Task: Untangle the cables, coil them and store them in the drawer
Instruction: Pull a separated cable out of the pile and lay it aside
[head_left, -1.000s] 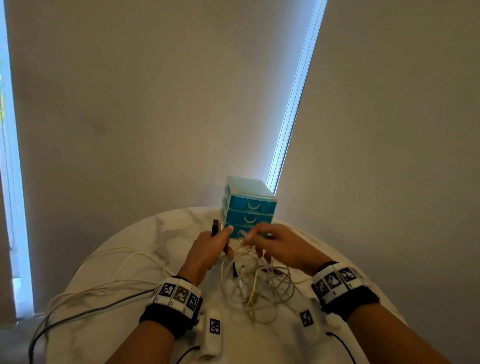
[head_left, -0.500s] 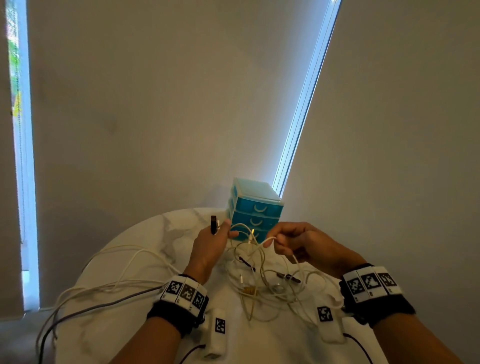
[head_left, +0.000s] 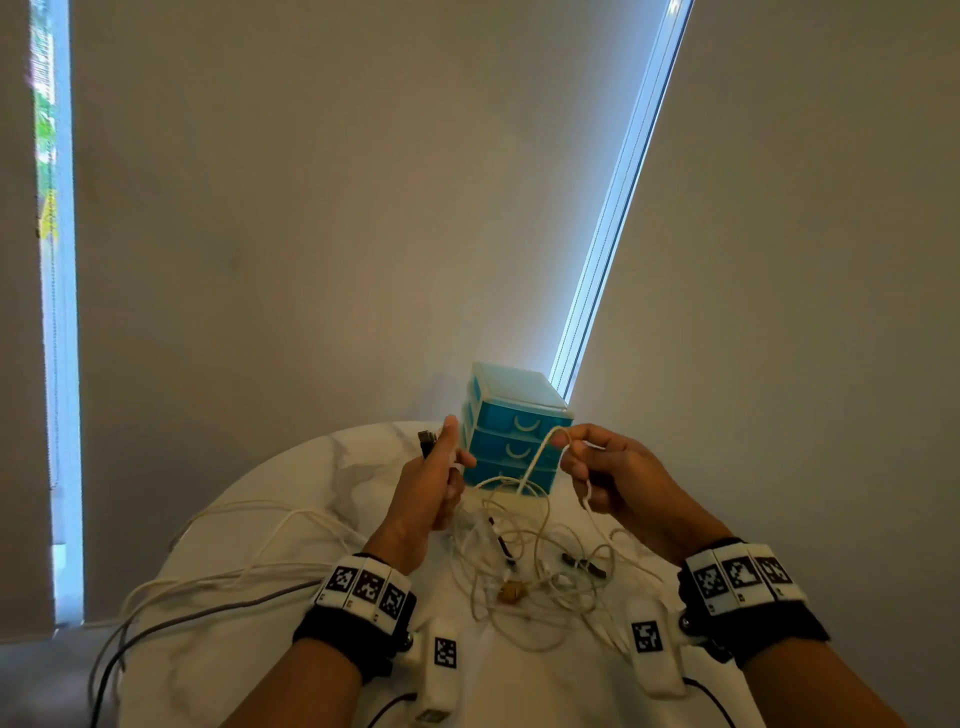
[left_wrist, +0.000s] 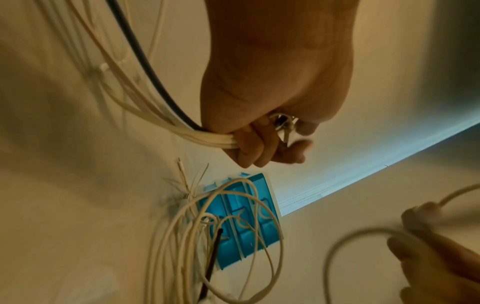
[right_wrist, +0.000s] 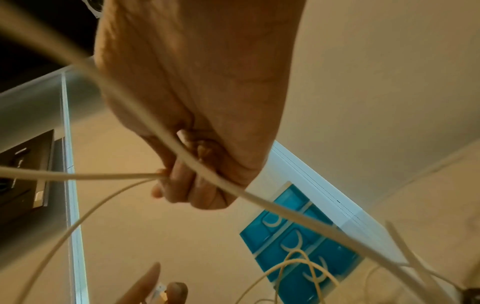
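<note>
Snagging looks likely: your right hand (head_left: 618, 478) pinches a cream cable loop (head_left: 540, 454), your left hand (head_left: 431, 493) grips bundled plug ends (head_left: 427, 442), so pulling may tighten the tangled pile (head_left: 524, 566).

Between the hands a cable tangle (head_left: 524, 566) covers the table (head_left: 270, 488) middle and loops against the drawers (head_left: 511, 441) behind, more cables (head_left: 208, 582) cross the left side, while bare tabletop shows far left of the drawers.
</note>
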